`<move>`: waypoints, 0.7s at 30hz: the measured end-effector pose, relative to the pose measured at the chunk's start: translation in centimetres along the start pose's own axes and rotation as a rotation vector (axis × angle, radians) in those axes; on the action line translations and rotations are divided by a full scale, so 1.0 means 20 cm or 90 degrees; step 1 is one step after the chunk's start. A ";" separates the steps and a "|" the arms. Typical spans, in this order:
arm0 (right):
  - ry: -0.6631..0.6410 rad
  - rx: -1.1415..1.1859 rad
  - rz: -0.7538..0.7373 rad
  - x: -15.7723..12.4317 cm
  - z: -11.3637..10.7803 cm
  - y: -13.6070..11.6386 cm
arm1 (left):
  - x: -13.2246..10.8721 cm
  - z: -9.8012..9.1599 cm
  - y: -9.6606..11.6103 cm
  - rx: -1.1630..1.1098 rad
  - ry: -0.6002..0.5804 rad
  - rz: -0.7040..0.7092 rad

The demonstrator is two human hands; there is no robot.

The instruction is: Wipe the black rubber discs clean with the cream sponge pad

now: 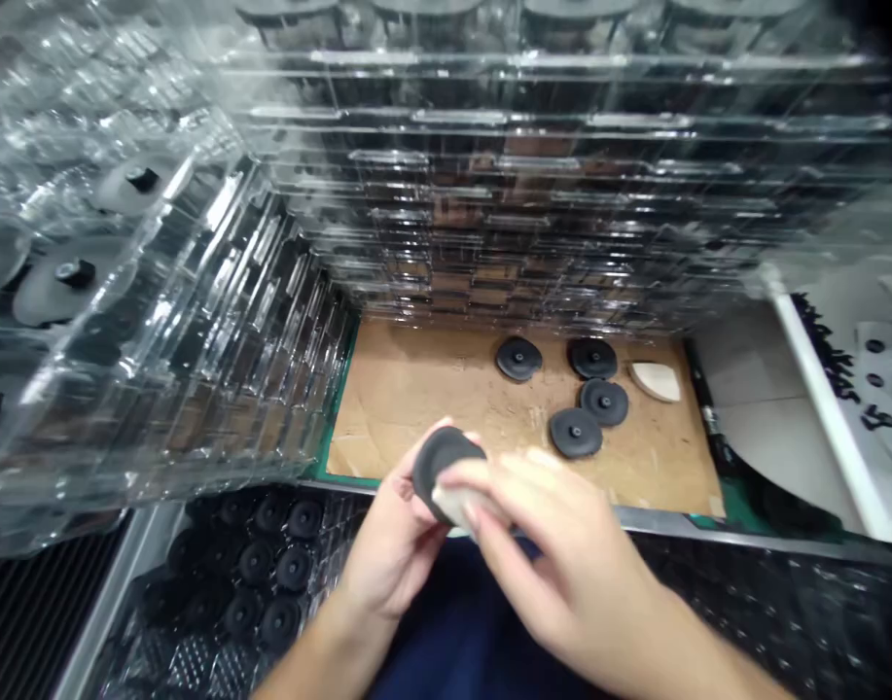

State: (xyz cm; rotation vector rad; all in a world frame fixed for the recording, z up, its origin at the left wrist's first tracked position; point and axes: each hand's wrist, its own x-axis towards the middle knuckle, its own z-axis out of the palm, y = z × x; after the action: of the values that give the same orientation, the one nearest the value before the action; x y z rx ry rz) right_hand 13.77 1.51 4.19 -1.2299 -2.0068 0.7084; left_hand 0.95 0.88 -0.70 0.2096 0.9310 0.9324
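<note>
Head view: the left hand [398, 535] grasps a black disc [437, 455] by its rim, over the near edge of the cardboard [416, 389]. The right hand [569, 544] pinches a pale pad [456, 506] at the disc's face (blur hides the exact contact). Four other discs [575, 434] lie toward the right, three grouped closely, beside a pale wedge [656, 381]. Stacked trays [504, 185] bound the far and left sides; the widest open stretch of cardboard lies left of the discs.
</note>
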 end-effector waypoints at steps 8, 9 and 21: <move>0.091 0.069 -0.032 -0.09 0.00 0.00 | -0.02 0.04 0.02 0.019 -0.057 0.036; 0.098 0.063 -0.025 -0.08 0.00 0.00 | -0.02 0.06 0.02 0.033 -0.058 0.027; 0.086 -0.030 0.053 -0.23 -0.14 0.08 | 0.00 0.08 -0.01 0.003 -0.084 -0.001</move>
State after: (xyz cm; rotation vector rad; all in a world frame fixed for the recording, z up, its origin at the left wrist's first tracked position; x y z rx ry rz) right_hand 18.36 -1.70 3.58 -1.3590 -1.8799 0.6036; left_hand 2.21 1.01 0.17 0.2708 0.8117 0.9033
